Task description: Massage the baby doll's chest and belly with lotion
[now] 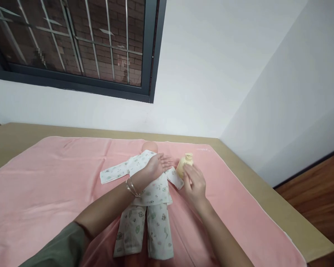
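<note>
Soft printed pyjamas (pixel 144 222), rounded bottle (pixel 184 163)

A dark-framed window (pixel 72 44) sits high in the white back wall (pixel 200 66), with metal bars across it and red brick behind the glass. A second white wall (pixel 295 111) meets it at the right corner (a dark skirting runs along its foot). Below, a tan table (pixel 267 196) carries a pink cloth (pixel 44 193), beside brown wooden floor (pixel 320 200).

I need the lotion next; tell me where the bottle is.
The bottle stands on the pink blanket, right of the doll, at the right hand.
</note>
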Demonstrator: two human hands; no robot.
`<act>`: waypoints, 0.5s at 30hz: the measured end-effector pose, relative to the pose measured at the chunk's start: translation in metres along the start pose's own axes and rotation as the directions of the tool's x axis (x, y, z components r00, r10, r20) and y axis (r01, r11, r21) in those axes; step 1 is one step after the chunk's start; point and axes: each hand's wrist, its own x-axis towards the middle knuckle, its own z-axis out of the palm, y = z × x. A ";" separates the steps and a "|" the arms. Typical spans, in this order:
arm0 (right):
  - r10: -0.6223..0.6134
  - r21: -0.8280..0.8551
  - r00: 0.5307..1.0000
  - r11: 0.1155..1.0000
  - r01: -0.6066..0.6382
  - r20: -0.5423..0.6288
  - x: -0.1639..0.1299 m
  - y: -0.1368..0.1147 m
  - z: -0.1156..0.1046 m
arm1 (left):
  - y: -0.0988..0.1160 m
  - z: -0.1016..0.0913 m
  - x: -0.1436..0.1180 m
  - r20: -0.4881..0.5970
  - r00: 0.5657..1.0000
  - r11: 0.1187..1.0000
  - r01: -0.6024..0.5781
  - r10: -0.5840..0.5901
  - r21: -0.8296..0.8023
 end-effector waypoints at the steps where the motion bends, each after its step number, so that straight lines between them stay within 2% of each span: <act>1: 0.062 -0.053 0.998 0.997 -0.064 -0.030 0.008 0.008 0.006 | -0.008 0.007 0.008 0.014 0.997 0.996 0.072 -0.072 -0.044; 3: 0.158 -0.146 0.987 0.977 -0.158 -0.009 0.021 0.022 0.019 | -0.021 0.019 0.024 0.020 0.991 0.982 0.136 -0.135 -0.127; 7: 0.259 -0.261 0.956 0.940 -0.218 0.134 0.029 0.032 0.040 | -0.028 0.037 0.049 0.005 0.995 0.979 0.095 -0.095 -0.182; 11: 0.258 -0.306 0.959 0.928 -0.211 0.121 0.020 0.033 0.049 | -0.026 0.048 0.059 0.021 0.995 0.975 0.098 -0.096 -0.197; 15: 0.237 -0.293 0.964 0.936 -0.195 0.117 0.017 0.036 0.047 | -0.030 0.051 0.058 0.031 0.993 0.972 0.121 -0.117 -0.202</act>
